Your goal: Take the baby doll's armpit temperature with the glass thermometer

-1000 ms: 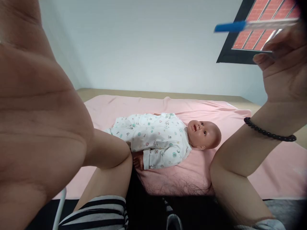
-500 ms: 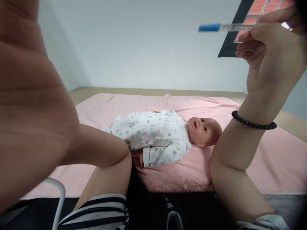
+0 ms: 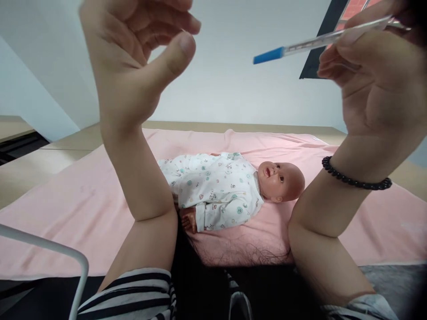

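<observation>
My right hand is raised at the upper right, thumb and fingers closed on a thin clear glass thermometer with a blue end. The blue end points left and slightly down. At the upper left, my left hand is up in the air with its fingers loosely curled and the thumb apart, holding nothing. Below and between both arms a baby doll lies on its back, its head to the right. It wears a white printed outfit, and my left forearm hides its feet.
A pink cloth covers the table under the doll. In the lower left, a bent white tube stands close to my striped sleeve. A pale wall rises behind, with a dark-framed window at the upper right.
My left hand has moved from close in front of the camera at the left, farther away and to the right. The thermometer has shifted left, its blue end tilting down.
</observation>
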Motion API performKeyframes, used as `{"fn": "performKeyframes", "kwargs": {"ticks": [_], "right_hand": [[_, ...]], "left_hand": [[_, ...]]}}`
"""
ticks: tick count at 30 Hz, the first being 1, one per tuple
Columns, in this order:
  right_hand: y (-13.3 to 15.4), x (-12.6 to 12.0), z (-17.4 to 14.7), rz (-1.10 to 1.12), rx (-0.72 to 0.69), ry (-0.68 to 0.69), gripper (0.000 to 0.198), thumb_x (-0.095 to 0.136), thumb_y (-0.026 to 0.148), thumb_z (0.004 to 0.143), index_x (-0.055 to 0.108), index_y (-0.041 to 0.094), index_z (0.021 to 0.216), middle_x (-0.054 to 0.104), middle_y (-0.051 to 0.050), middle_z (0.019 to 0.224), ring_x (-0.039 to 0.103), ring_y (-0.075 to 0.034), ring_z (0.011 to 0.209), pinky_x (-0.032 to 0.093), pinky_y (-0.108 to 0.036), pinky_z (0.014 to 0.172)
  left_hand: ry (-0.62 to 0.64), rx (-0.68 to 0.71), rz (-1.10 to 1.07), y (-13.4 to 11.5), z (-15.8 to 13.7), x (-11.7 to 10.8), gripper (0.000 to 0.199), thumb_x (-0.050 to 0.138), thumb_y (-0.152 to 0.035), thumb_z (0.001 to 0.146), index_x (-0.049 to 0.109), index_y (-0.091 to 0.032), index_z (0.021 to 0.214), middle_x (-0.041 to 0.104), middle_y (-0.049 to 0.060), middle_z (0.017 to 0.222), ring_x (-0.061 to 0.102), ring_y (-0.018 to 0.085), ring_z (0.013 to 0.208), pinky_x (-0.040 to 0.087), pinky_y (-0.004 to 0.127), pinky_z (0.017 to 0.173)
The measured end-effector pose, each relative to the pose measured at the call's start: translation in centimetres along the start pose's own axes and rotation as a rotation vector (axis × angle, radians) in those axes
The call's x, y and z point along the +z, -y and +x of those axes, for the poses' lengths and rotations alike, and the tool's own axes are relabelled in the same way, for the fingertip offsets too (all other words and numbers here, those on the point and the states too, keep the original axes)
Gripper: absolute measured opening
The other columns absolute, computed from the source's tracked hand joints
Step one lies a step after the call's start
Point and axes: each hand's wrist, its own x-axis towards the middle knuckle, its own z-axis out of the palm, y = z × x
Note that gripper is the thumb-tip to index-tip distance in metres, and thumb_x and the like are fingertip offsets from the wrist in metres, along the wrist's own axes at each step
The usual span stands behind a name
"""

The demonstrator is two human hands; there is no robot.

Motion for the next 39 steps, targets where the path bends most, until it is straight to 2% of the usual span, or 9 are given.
{"fn": "performKeyframes", "kwargs": {"ticks": [3,6,8,11,14,22,29,35,39], "right_hand": [[0.0,1.0,-0.1,0.107,-0.063,0.035,0.010,0.065,0.014,0.081,0.068,0.022,0.086,0.061,-0.006,0.080,0.063,-0.021,0.077,0.046,-0.037,0.070],[0.0,1.7,-0.3,-0.038,-0.148,-0.019,0.014,0.071,0.013,0.083,0.070,0.027,0.085,0.067,-0.004,0.084,0.070,-0.022,0.083,0.051,-0.037,0.076],[-0.1,2.1,-0.3,-0.082,-0.187,-0.044,0.017,0.072,0.012,0.082,0.069,0.028,0.084,0.068,-0.002,0.084,0.072,-0.022,0.085,0.053,-0.036,0.076],[-0.2,2.5,-0.2,-0.012,-0.145,-0.042,0.015,0.069,0.010,0.083,0.067,0.025,0.082,0.068,-0.002,0.079,0.071,-0.021,0.080,0.050,-0.034,0.069],[-0.2,2.6,-0.1,0.037,-0.135,-0.036,0.011,0.069,0.011,0.084,0.066,0.022,0.083,0.068,-0.004,0.080,0.070,-0.022,0.080,0.049,-0.034,0.068],[-0.5,2.5,-0.1,0.032,-0.123,0.039,0.008,0.073,0.016,0.086,0.069,0.022,0.088,0.072,-0.003,0.083,0.072,-0.021,0.083,0.052,-0.033,0.071],[0.0,3.7,-0.2,0.027,-0.051,-0.008,0.012,0.072,0.009,0.085,0.065,0.019,0.084,0.071,-0.004,0.079,0.072,-0.020,0.081,0.051,-0.032,0.070],[-0.1,3.3,-0.2,0.071,-0.069,0.080,0.008,0.074,0.015,0.087,0.068,0.020,0.088,0.074,-0.003,0.084,0.071,-0.019,0.081,0.052,-0.032,0.071],[-0.4,3.0,-0.1,0.077,-0.086,0.097,0.010,0.075,0.016,0.087,0.071,0.026,0.087,0.074,-0.001,0.083,0.072,-0.021,0.083,0.053,-0.034,0.070]], "left_hand": [[0.076,-0.077,0.044,0.1,0.1,0.7,0.050,0.077,-0.054,0.091,0.067,-0.026,0.131,0.070,-0.003,0.118,0.075,0.018,0.110,0.066,0.029,0.089],[0.145,-0.140,0.011,-0.1,-0.1,1.0,0.071,0.079,-0.069,0.079,0.062,-0.028,0.134,0.067,-0.003,0.125,0.076,0.022,0.111,0.067,0.032,0.087],[0.186,-0.175,0.017,-0.5,-0.1,1.1,0.075,0.080,-0.069,0.077,0.060,-0.028,0.137,0.065,-0.001,0.131,0.075,0.023,0.114,0.066,0.035,0.090],[0.196,-0.236,0.036,-1.3,-0.1,1.5,0.063,0.088,-0.048,0.081,0.062,-0.024,0.134,0.067,0.002,0.128,0.075,0.023,0.113,0.065,0.040,0.097],[0.171,-0.270,0.021,-2.1,0.1,2.2,0.048,0.091,-0.031,0.080,0.069,-0.022,0.123,0.072,0.001,0.113,0.077,0.022,0.107,0.066,0.039,0.094],[0.121,-0.271,-0.006,-1.8,0.6,3.2,0.027,0.088,-0.032,0.084,0.075,-0.022,0.105,0.074,-0.002,0.098,0.076,0.014,0.090,0.069,0.032,0.086],[0.163,-0.161,-0.056,-1.8,0.7,2.5,0.034,0.089,-0.035,0.082,0.075,-0.024,0.111,0.072,-0.003,0.101,0.077,0.016,0.092,0.070,0.034,0.084],[0.166,-0.309,0.062,-3.0,0.6,3.1,0.031,0.088,-0.016,0.082,0.073,-0.020,0.109,0.073,-0.002,0.099,0.075,0.015,0.090,0.068,0.034,0.084],[0.124,-0.333,0.152,-2.0,0.4,3.4,0.032,0.089,-0.017,0.079,0.075,-0.025,0.106,0.070,-0.002,0.086,0.071,0.015,0.080,0.065,0.035,0.072]]}}
